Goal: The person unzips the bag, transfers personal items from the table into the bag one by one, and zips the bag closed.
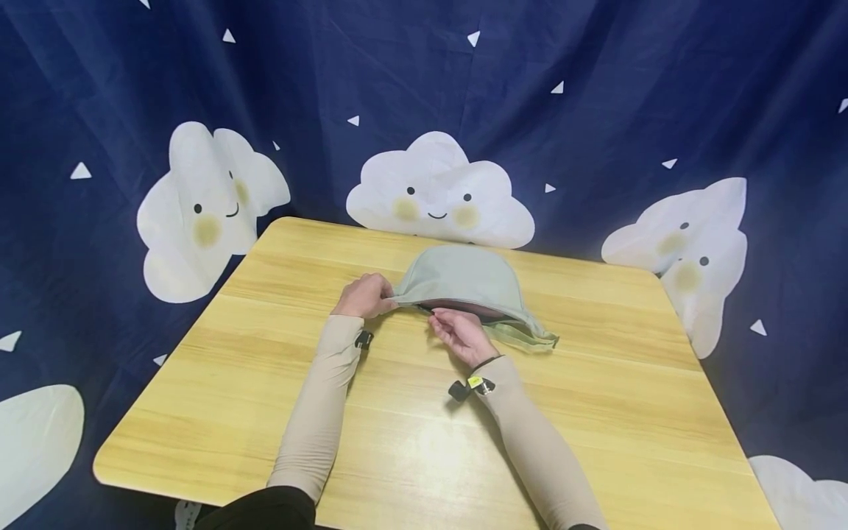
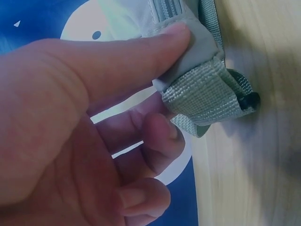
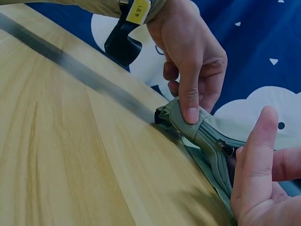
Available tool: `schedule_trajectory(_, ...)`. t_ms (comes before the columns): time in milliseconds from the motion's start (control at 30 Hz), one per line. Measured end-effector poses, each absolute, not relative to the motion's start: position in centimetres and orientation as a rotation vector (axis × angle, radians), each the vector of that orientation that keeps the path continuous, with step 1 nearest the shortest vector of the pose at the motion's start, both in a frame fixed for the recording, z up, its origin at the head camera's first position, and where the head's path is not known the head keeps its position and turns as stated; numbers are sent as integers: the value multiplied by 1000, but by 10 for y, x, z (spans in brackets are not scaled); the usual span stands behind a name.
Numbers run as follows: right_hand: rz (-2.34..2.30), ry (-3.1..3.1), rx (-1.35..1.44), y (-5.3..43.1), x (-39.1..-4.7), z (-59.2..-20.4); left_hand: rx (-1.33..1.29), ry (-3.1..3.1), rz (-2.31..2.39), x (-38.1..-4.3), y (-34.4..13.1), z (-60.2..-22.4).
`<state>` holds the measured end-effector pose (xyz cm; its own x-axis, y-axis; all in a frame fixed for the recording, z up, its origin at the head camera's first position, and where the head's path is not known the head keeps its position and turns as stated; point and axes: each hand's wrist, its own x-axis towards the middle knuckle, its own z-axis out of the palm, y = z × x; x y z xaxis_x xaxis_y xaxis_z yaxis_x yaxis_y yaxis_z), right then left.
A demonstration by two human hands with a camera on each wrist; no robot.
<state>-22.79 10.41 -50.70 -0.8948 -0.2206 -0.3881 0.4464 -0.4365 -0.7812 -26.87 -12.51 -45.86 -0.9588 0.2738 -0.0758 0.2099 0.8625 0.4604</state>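
A pale grey-green waist bag (image 1: pixel 464 276) lies on the wooden table, its zipped mouth gaping and a dark reddish lining showing. At the bag's left end my left hand (image 1: pixel 366 296) pinches the corner between thumb and fingers, just above the webbing strap (image 2: pixel 202 96). The thumb presses beside the end of the zip (image 2: pixel 167 8). My right hand (image 1: pixel 460 335) is at the open mouth, its fingertips at the black zipper pull (image 3: pixel 226 148), pinching it close to the left end. Part of the pull is hidden by the fingers.
The strap's other end (image 1: pixel 530 338) lies folded at the bag's right side. A light wooden table (image 1: pixel 218 383) with rounded corners carries everything. Behind it hangs a dark blue curtain (image 1: pixel 318 66) printed with clouds. Black camera mounts (image 1: pixel 459 390) sit on my wrists.
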Motion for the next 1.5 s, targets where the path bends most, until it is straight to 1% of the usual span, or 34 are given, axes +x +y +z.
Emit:
schedule_trajectory(467,-2345,1420,331,113,-229,-508,357,2885,680,-269,-125,-459)
schedule_trajectory(1033,-2343,1398,317,109,-229,-509,399,3011,587,-269,-109,-461)
schedule_trajectory(1500,-2340,1403,316,111,-228,-509,396,3007,593,-269,-110,-463)
